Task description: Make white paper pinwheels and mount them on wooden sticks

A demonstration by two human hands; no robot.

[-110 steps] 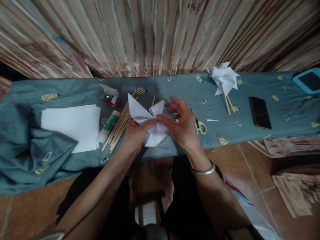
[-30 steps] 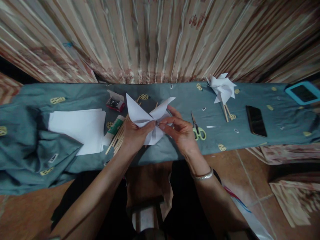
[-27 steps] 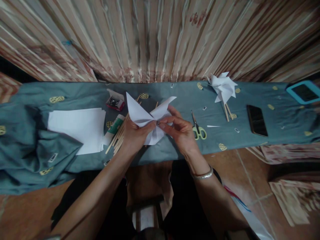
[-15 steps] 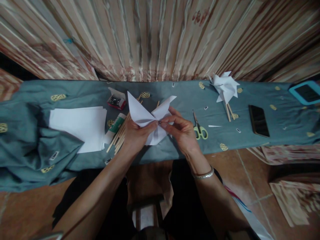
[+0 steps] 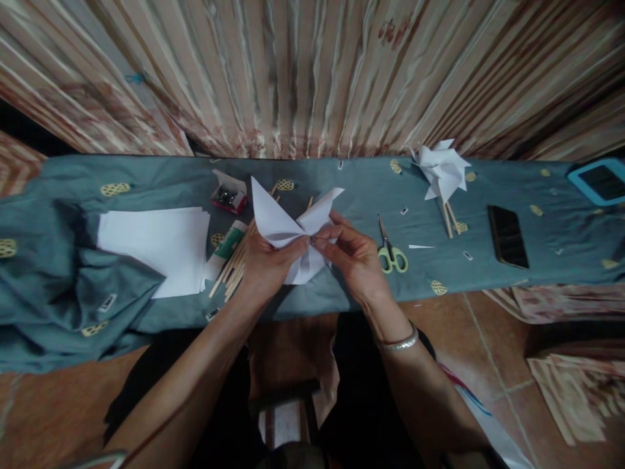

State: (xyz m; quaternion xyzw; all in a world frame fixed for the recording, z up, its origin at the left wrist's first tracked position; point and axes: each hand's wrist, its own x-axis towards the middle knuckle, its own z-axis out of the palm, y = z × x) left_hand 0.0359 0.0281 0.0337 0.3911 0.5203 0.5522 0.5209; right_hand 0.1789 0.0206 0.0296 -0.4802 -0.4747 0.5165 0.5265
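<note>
Between my hands is a white paper pinwheel, its pointed blades folded in toward the middle. My left hand is closed on its left side, the thumb pressed near the centre. My right hand grips the paper from the right, with thumb and forefinger pinched at the centre around a small dark shiny piece, too small to name surely. Under and beside my left hand lie several wooden sticks and a green-and-white glue stick. Just right of my right hand are green-handled scissors.
A stack of white paper lies left, partly under bunched cloth. Behind the glue stick stands an open small box of metal bits. Finished-looking pinwheels on sticks, a phone and a blue-framed device lie right.
The view has shifted very slightly. Both hands keep nearly the same grip at the pinwheel's centre; nothing else has visibly moved.
</note>
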